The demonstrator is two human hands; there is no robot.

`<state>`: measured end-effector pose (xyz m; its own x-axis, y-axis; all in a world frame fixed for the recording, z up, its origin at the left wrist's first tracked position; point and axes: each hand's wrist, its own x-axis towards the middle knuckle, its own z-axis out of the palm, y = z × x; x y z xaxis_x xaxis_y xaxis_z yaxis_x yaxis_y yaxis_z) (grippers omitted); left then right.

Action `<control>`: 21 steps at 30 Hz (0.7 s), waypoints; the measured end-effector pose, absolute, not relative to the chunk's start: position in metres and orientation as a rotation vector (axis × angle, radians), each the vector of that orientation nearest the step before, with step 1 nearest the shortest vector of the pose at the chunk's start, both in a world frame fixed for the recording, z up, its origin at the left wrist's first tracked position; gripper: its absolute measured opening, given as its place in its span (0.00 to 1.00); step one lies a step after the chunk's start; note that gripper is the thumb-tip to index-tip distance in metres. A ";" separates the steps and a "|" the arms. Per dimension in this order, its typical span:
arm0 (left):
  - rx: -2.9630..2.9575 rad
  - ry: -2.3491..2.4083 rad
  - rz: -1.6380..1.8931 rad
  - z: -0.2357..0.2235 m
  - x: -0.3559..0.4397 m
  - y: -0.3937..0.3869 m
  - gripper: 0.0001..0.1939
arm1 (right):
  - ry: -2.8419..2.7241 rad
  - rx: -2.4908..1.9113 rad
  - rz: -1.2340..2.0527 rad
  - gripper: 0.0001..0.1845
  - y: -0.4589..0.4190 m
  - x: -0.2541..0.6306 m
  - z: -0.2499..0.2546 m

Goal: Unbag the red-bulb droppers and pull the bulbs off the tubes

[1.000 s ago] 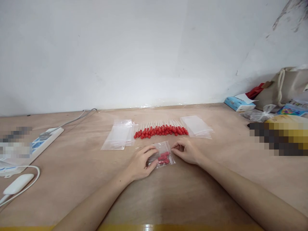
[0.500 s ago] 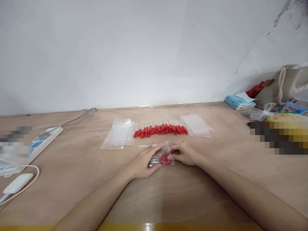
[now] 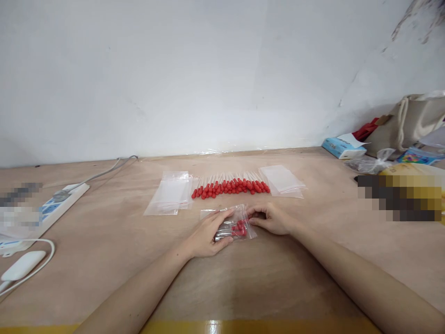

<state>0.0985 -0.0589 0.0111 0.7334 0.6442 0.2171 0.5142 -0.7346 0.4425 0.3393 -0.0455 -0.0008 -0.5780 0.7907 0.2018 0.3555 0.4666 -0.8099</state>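
A clear zip bag (image 3: pixel 227 223) lies on the table between my hands, with several red-tipped sticks (image 3: pixel 240 228) inside, their red ends toward the right. Across its left part rests my left hand (image 3: pixel 207 235), fingers along the upper side and thumb at the lower side, holding it. My right hand (image 3: pixel 274 219) has its thumb and fingers closed at the bag's right edge, close to the red ends. Beyond the bag spreads a row of many more red-tipped sticks (image 3: pixel 231 187), pale shafts pointing to the wall.
Flat clear bags (image 3: pixel 170 195) lie left of the row, and more bags (image 3: pixel 283 180) right of it. A power strip (image 3: pixel 66 204) with cables and a white adapter (image 3: pixel 23 265) sits at left. At right are a blue tissue box (image 3: pixel 342 147) and a beige cloth bag (image 3: pixel 392 125).
My right hand has shifted slightly right, and its fingers have drawn back from over the red ends, which now show more. My left hand stays on the bag.
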 end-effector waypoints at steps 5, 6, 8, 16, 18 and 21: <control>2.577 0.900 0.538 0.011 0.099 -0.060 0.32 | -2.001 -0.993 0.923 0.06 -0.049 0.325 -0.002; 2.576 0.898 0.548 0.011 0.099 -0.060 0.32 | -2.028 -0.945 0.909 0.06 -0.049 0.324 -0.001; 2.577 0.894 0.557 0.010 0.099 -0.060 0.32 | -2.117 -0.823 0.895 0.06 -0.049 0.326 0.002; 2.576 0.896 0.533 0.011 0.100 -0.060 0.32 | -2.362 -0.711 0.619 0.10 -0.045 0.332 0.000; 2.574 0.891 0.545 0.011 0.100 -0.060 0.32 | -2.364 -0.726 0.570 0.10 -0.045 0.332 0.001; 2.577 0.892 0.550 0.010 0.099 -0.059 0.32 | -2.325 -0.800 0.598 0.10 -0.047 0.336 0.006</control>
<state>0.0990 -0.0594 0.0102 0.7251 0.6447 0.2420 0.5057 -0.7371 0.4483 0.3358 -0.0472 0.0060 -0.6373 0.6639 0.3912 0.3925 0.7166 -0.5766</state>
